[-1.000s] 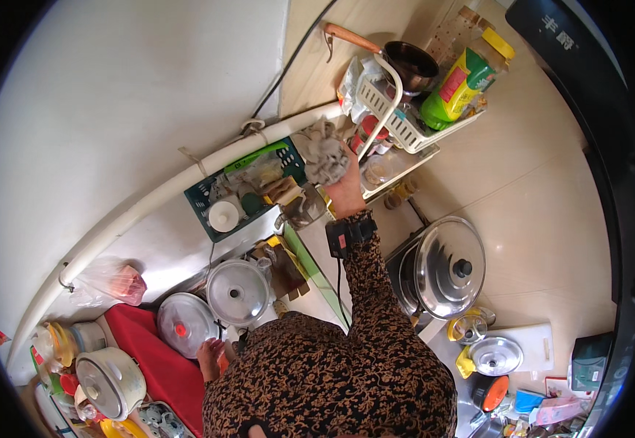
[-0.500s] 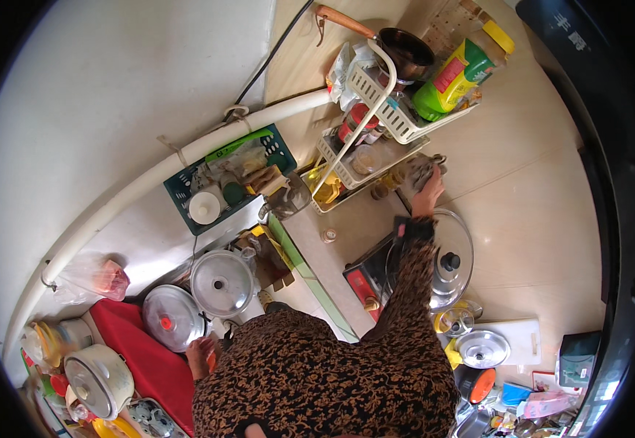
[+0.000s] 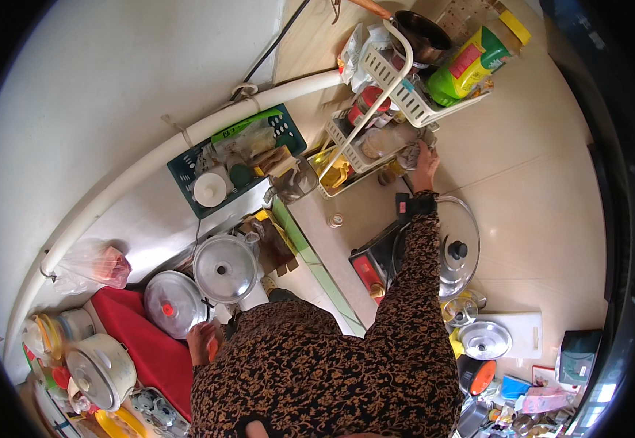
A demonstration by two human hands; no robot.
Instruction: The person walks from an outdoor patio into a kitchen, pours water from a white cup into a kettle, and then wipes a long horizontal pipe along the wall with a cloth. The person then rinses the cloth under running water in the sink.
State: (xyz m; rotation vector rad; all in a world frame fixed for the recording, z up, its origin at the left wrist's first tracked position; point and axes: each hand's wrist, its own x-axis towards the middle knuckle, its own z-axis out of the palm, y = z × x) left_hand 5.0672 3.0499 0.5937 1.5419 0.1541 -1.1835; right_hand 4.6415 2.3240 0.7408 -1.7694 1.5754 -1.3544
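The right hand (image 3: 425, 166) clamps one grey cloth (image 3: 408, 155) near three cream baskets (image 3: 414, 104); I cannot tell the left hand's (image 3: 200, 342) grip.

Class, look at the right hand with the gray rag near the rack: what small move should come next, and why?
Probably ease the gray rag gently toward the wall: the right hand holds it close to the rack and a small jar, which it might knock.

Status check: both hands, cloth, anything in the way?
Right hand: gripping grey cloth beside white rack. Left hand: near red-knobbed lid, grip unclear. Loaded rack crowds right hand's left side.
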